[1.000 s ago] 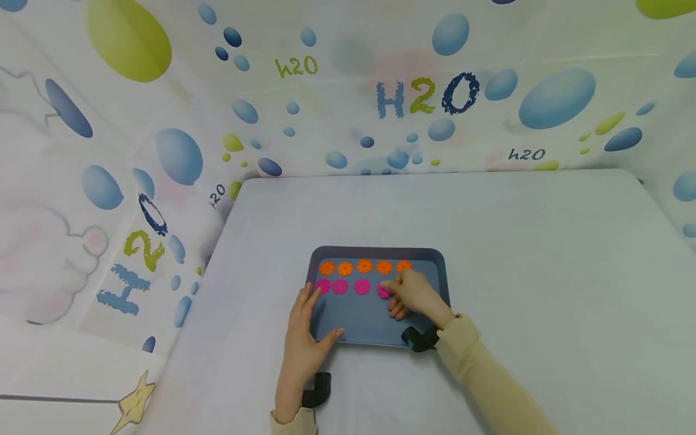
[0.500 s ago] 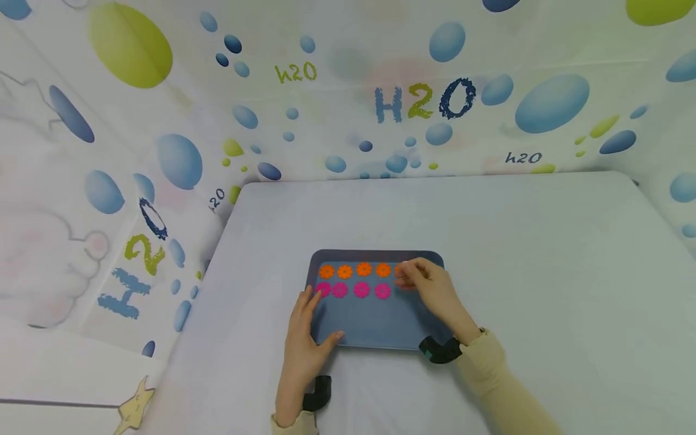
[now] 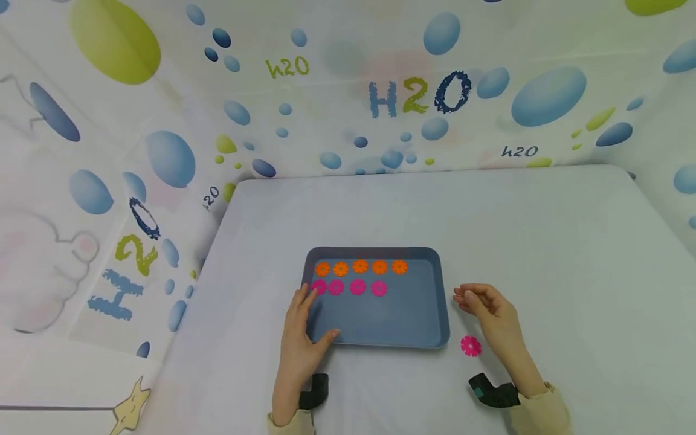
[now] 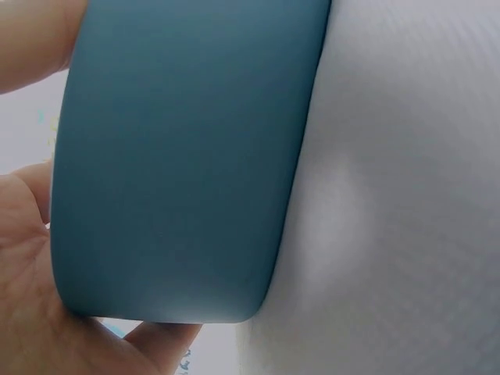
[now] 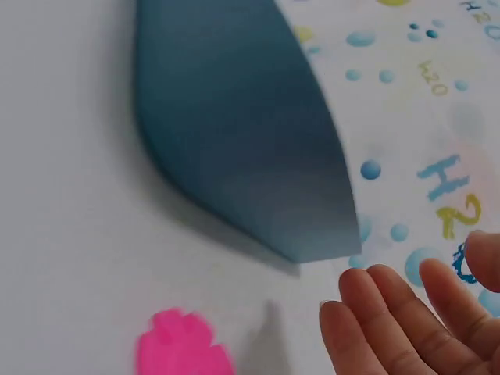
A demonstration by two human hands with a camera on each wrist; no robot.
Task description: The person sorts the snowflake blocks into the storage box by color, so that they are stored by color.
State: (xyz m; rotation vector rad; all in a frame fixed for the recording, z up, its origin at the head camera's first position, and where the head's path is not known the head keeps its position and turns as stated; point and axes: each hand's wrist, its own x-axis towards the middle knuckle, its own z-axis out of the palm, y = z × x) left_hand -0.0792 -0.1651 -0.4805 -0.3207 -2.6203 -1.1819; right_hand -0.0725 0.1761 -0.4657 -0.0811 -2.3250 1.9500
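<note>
A grey-blue tray (image 3: 380, 320) lies on the table. Along its back runs a row of several orange flower-shaped discs (image 3: 360, 266); in front of that is a row of several pink ones (image 3: 357, 287). My left hand (image 3: 301, 344) rests spread around the tray's front left corner, fingers at the left rim and thumb at the front rim. To the right of the tray my right hand (image 3: 492, 314) hovers with loosely bent fingers and nothing in them. One pink flower-shaped disc (image 3: 470, 346) lies on the table beneath it, also visible in the right wrist view.
A white-covered table (image 3: 544, 241) surrounds the tray. Behind and to the left hangs a white sheet (image 3: 348, 96) printed with blue and green drops and H2O lettering. Dark camera mounts (image 3: 493, 391) sit at both wrists.
My right hand has left the last pink disc in the tray's second row and moved right, off the tray. The loose pink disc on the table has come into sight. The left hand stays put.
</note>
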